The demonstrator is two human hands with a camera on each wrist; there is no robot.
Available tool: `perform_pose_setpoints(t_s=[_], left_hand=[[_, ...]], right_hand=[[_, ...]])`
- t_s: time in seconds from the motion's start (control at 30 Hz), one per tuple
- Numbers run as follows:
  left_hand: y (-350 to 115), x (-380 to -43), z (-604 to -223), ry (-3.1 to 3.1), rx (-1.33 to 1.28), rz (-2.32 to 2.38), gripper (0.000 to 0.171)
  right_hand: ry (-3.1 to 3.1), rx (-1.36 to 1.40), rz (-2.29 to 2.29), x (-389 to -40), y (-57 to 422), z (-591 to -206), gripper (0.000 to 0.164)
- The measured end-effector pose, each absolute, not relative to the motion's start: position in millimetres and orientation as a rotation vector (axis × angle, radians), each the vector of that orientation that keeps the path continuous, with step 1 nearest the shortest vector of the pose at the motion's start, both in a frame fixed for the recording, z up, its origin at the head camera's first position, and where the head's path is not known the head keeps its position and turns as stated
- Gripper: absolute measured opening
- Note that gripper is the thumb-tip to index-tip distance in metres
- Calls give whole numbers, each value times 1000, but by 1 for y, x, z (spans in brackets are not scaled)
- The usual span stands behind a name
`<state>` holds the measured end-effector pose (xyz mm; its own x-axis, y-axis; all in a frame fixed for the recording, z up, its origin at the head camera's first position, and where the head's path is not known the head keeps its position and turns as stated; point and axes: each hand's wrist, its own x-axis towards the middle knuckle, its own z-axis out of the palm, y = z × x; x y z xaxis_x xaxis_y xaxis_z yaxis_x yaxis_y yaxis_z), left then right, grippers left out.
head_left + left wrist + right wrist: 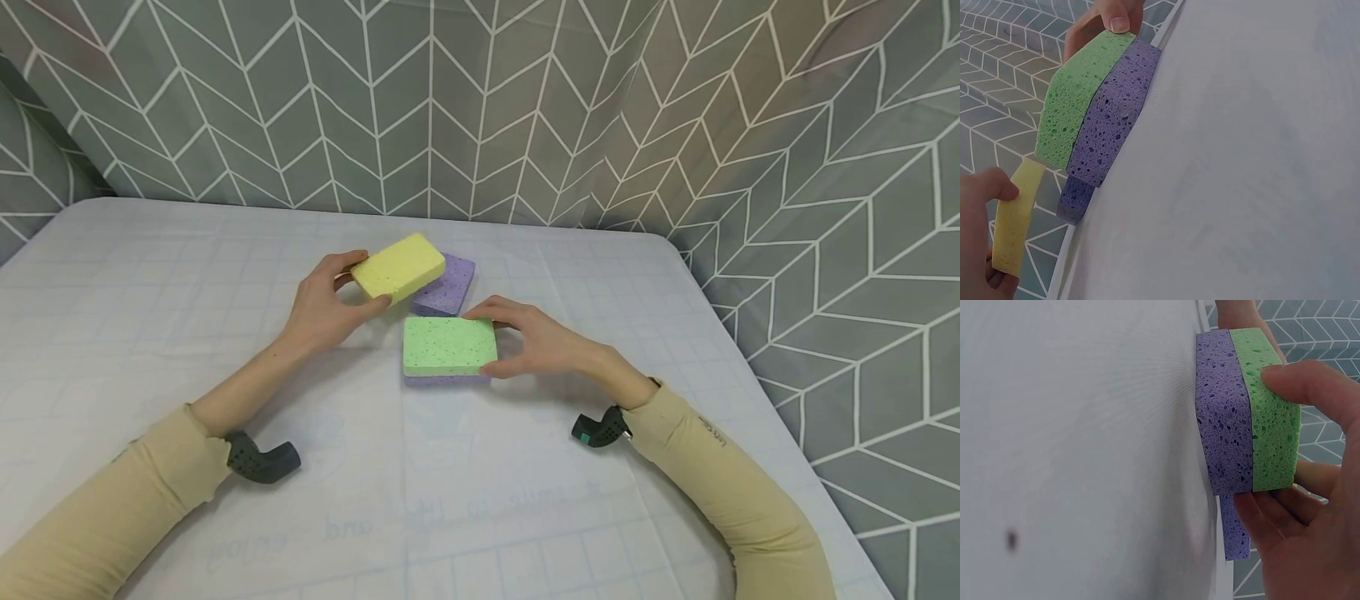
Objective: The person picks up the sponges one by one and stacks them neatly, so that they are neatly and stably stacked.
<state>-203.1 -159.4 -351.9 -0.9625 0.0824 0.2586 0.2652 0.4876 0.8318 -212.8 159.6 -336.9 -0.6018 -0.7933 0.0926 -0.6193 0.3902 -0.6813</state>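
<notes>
My left hand [318, 308] pinches a yellow sponge [399, 268] by its long edges, thumb in front and fingers behind. In the left wrist view this yellow sponge [1017, 215] is raised off the table and tilted. It partly overlaps a purple sponge [452, 283] lying flat towards the back. In front of that, a green sponge [450, 346] sits squarely on a second purple sponge [447, 380]. With thumb and fingers at its right end, my right hand [536, 342] grips the green sponge [1274, 437]; the right wrist view shows the purple sponge [1225, 419] flush under it.
A white cloth with faint lines and lettering covers the table [360, 508]. Grey curtains [405, 100] with white chevron lines hang behind it and along the right side. Black wrist devices [262, 462] sit below both beige sleeves [720, 475].
</notes>
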Motion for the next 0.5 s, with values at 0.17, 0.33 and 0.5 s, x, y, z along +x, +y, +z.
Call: perform_pose_setpoints(t_s=[0.17, 0.33, 0.5], left_hand=[[-158, -203, -350, -2513, -354, -1527, 70], [-156, -203, -350, -2494, -404, -1568, 70], [-156, -203, -351, -2496, -420, -1599, 70]], right_hand=[[2401, -1258, -1016, -214, 160, -338, 66], [2398, -1256, -1018, -214, 160, -337, 67], [2395, -1258, -1023, -214, 160, -338, 66]])
